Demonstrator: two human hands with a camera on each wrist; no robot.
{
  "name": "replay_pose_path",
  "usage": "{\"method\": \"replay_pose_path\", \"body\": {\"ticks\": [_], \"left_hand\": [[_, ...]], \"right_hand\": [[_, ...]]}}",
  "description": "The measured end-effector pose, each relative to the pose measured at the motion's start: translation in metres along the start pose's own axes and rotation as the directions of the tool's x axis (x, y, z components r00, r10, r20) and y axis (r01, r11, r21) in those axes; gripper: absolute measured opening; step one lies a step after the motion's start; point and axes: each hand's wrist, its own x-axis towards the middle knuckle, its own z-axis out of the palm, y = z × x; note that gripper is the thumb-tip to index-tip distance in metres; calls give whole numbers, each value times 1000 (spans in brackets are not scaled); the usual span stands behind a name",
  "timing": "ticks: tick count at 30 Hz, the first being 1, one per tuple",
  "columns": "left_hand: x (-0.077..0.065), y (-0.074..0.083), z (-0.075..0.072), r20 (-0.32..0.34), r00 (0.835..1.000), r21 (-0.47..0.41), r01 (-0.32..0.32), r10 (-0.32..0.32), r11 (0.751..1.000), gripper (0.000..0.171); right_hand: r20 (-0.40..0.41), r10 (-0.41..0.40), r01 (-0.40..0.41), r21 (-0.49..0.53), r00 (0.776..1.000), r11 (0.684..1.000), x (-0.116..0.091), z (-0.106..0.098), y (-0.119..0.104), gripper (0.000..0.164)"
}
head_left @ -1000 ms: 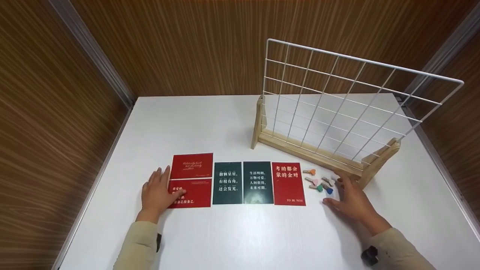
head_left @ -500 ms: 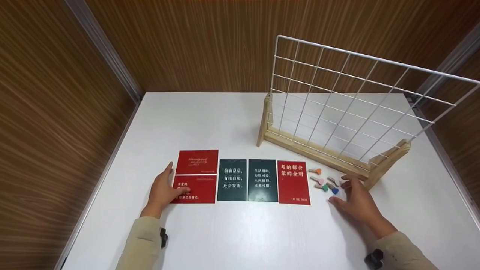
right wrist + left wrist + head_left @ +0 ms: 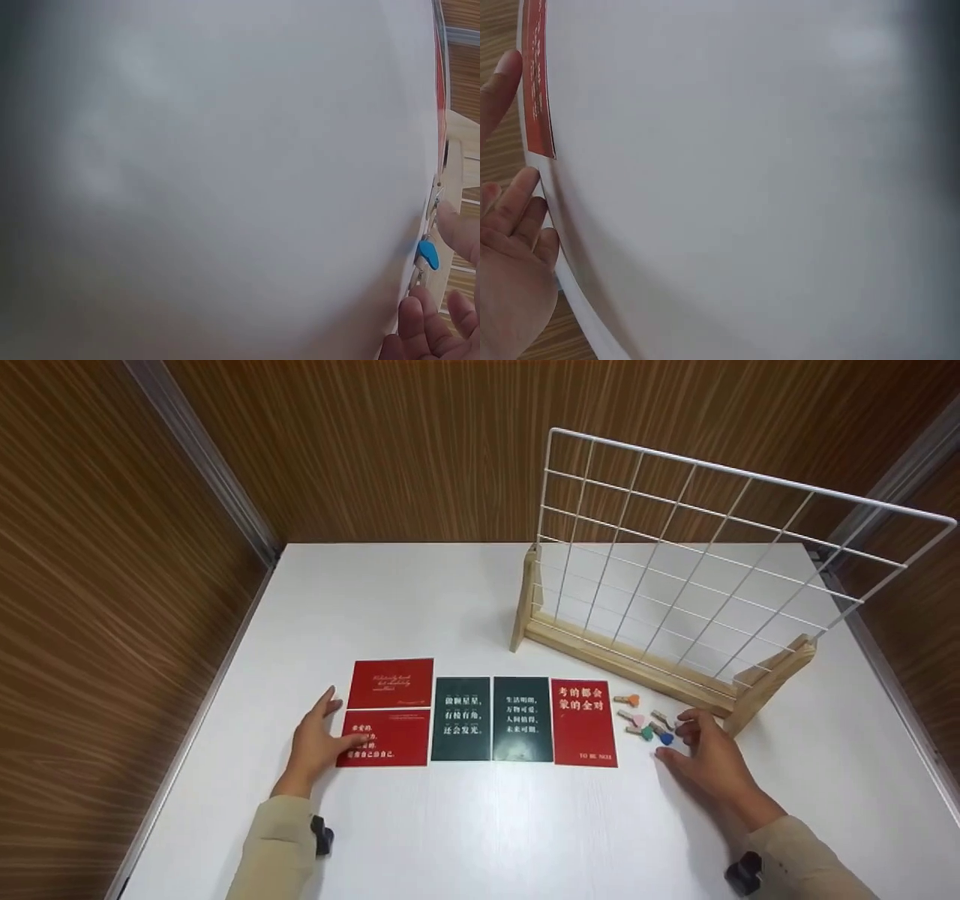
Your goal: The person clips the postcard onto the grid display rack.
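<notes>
My left hand is at the left edge of two stacked red cards, an upper one and a lower one. Its thumb lies over the lower card, the other fingers beyond the left edges; whether the thumb touches cannot be told. My right hand is loosely bent just right of several small wooden clips with coloured hearts, among them an orange clip, a green clip and a blue clip. Nothing shows in its grasp. The right wrist view has the blue heart between thumb and fingers, apparently untouched.
Two dark green cards and a red card continue the row rightward on the white table. Behind the clips stands a white wire grid in a wooden base. Wood-grain panels enclose the table.
The head view has shifted slightly. My left hand has turned a little, its fingers drawn closer together. My right hand stays beside the clips; cards and clips keep their arrangement.
</notes>
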Motion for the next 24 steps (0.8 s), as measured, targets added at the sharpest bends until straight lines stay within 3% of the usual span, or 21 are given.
{"method": "replay_pose_path", "body": {"ticks": [9, 16, 24], "left_hand": [[-3, 0, 1, -2, 1000, -18, 10, -10, 1000, 97], [1, 1, 3, 1, 1000, 1, -19, 19, 1000, 90], [-3, -1, 1, -5, 1000, 11, -16, 16, 1000, 83]], "right_hand": [[-24, 5, -4, 38, 1000, 999, 0, 4, 4, 49], [-24, 27, -27, 6, 999, 1000, -2, 2, 4, 42], [-39, -19, 17, -43, 999, 999, 2, 4, 2, 34]]}}
